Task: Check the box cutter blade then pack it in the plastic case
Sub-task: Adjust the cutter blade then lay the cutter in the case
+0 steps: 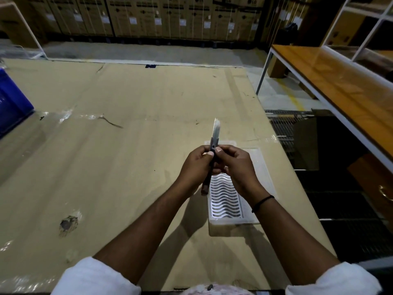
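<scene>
Two hands grip one box cutter (210,160) above the table (127,124): left hand (194,167) wraps the dark handle, right hand (235,167) pinches it near the slider. Blade (216,128) extended, pointing up and away. Plastic case (228,201) lies open directly beneath, ribbed insert showing. Cutter looks light and rigid; blade thin, sharp, likely brittle. Best held by the handle only, blade retracted before packing.
</scene>
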